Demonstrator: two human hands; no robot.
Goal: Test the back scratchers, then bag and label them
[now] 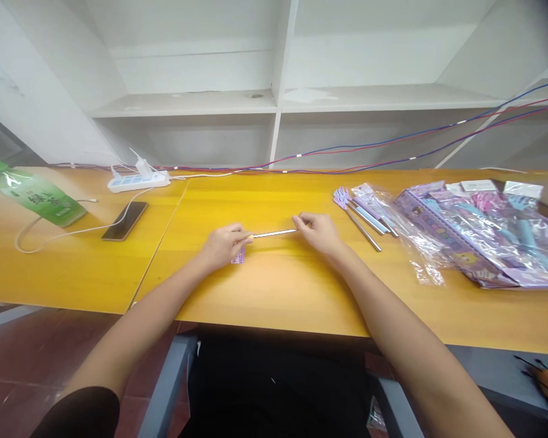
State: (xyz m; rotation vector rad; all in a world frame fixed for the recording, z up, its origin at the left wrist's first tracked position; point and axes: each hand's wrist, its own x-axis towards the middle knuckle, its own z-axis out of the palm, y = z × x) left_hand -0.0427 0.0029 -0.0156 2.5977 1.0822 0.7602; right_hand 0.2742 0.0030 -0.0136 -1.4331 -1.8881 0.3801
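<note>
The metal rod (274,233) is located over the worktop (274,292), roughly midway between its back edge and its near edge, and runs almost parallel to the near edge. The fingers of the left hand (226,245) pinch it at one end; the fingers of the right hand (317,231) grasp the other. Both ends are partly covered, so the depth of each hold cannot be confirmed. A purple card (238,256) shows below the left fingers; whether it is attached, held or lying flat cannot be told.

Toward the right edge of the worktop, just beyond the right hand, lie several sticks, one with a purple hand-shaped head (341,196). Clear plastic wrapping (422,261) lies next to them, alongside a printed box (461,252) of wrapped items. On the left part, a phone (125,221) lies under a white cable (80,231) near a power strip (137,180) at the back edge.

Hazards noted: the hold appears narrow, so uneven pulling or a loosened pinch could let one end slip free. A dropped rod, if round, could roll toward the near edge. Bending force between the hands could kink so thin a shaft. A sudden release outward could drive the right hand into the sticks, scattering them. The card could be creased by tighter pressure from the left fingers.
</note>
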